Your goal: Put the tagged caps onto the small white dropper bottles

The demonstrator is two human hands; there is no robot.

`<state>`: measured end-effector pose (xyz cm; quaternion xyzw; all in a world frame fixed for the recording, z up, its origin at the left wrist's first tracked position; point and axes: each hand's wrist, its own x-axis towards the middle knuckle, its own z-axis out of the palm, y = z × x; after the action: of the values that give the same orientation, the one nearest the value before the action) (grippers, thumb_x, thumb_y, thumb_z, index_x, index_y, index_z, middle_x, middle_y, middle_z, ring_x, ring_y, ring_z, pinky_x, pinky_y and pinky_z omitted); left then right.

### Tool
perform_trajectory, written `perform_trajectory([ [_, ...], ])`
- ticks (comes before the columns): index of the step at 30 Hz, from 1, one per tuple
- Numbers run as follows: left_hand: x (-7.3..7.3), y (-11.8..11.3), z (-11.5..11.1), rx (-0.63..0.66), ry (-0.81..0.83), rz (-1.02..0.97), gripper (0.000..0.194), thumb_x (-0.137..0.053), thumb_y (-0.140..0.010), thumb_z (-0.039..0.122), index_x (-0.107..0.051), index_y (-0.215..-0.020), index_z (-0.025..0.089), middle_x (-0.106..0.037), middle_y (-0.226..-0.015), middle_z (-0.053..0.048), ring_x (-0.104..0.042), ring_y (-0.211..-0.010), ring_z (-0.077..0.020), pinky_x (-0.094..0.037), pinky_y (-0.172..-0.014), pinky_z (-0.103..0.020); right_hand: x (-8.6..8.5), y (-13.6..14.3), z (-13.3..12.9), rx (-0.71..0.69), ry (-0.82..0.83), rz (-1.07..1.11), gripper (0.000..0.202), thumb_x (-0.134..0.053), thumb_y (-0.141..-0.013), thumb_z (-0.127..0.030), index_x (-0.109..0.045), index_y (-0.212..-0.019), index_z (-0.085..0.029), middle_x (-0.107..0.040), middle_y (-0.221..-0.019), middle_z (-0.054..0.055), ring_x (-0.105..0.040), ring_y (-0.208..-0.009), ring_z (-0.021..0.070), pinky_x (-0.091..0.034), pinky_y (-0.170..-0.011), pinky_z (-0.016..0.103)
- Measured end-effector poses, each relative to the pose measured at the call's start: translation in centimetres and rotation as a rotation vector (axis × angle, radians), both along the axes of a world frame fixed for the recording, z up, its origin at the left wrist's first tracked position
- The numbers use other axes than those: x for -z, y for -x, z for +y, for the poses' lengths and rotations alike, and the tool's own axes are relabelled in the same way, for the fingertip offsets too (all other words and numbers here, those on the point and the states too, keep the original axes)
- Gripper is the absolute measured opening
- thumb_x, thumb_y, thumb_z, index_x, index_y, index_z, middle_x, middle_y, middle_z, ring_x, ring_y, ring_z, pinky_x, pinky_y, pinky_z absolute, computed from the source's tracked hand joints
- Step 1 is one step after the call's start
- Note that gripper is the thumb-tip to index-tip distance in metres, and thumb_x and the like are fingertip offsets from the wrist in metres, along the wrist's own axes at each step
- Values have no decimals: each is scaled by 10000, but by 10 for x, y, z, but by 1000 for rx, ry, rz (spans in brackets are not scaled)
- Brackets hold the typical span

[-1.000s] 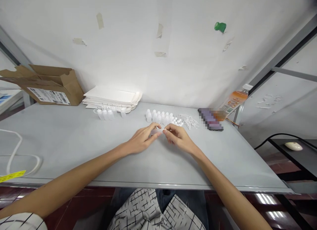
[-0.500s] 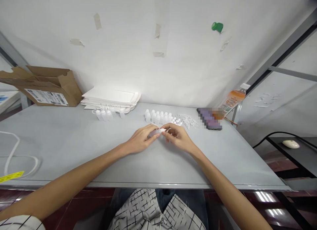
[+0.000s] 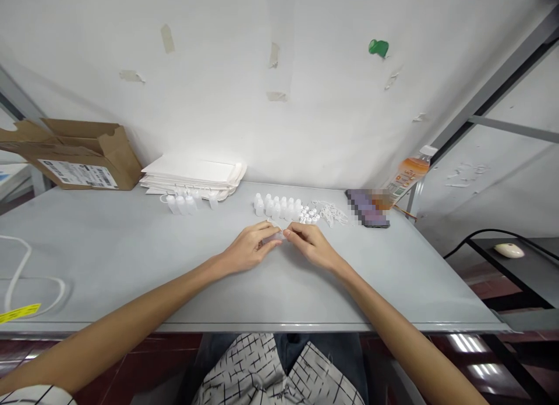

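Hands, left hand and right hand, pinching small bottle

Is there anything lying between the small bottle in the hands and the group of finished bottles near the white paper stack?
Nothing visible. The small bottle sits between the left hand and right hand; bare table stretches to the bottles by the paper stack.

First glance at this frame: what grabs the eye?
The two hands meeting mid-table: the left hand and right hand pinch a small clear bottle between their fingertips. Just behind them stands a cluster of small white bottles, with a stack of white sheets further left by the wall. An open cardboard box sits at the far left.
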<state>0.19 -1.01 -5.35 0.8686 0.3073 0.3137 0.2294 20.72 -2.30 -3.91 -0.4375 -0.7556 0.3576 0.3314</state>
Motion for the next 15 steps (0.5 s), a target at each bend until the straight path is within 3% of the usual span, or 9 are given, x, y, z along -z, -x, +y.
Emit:
perform_trajectory([
  [3, 2, -3, -3, -1, -47, -32, 208, -474, -979, 263, -637, -995, 134, -586, -882, -55, -534, -733, -141, -428, -668, -251, 4, 0, 2, 5, 61, 39, 482, -442, -958, -524, -388, -606, -199, -351, -554, -48, -320, -530, 102, -273, -543, 267],
  [7, -1, -6, -5, -28, 2, -34, 205, -499, -964, 291, -642, -961, 145, -587, -851, -43, -525, -700, -134, -419, -642, -252, 6, 0, 4, 14, 59, 27, 496, -407, -973, -522, -390, -597, -199, -351, -550, -47, -324, -527, 103, -277, -553, 271],
  [13, -8, -11, -7, 62, 526, -179, 344, -482, -962, 435, -585, -809, 144, -535, -625, 15, -520, -524, -111, -431, -542, -243, 4, 2, 2, 46, -71, 56, 436, -416, -976, -461, -371, -622, -209, -359, -545, -51, -337, -530, 108, -283, -553, 268],
  [15, -8, -12, -7, 100, 627, -240, 361, -502, -948, 470, -579, -817, 143, -543, -605, 18, -524, -505, -109, -437, -539, -244, 3, 2, 2, 36, -73, 67, 435, -416, -972, -454, -374, -614, -210, -373, -540, -47, -356, -534, 110, -300, -560, 268],
])
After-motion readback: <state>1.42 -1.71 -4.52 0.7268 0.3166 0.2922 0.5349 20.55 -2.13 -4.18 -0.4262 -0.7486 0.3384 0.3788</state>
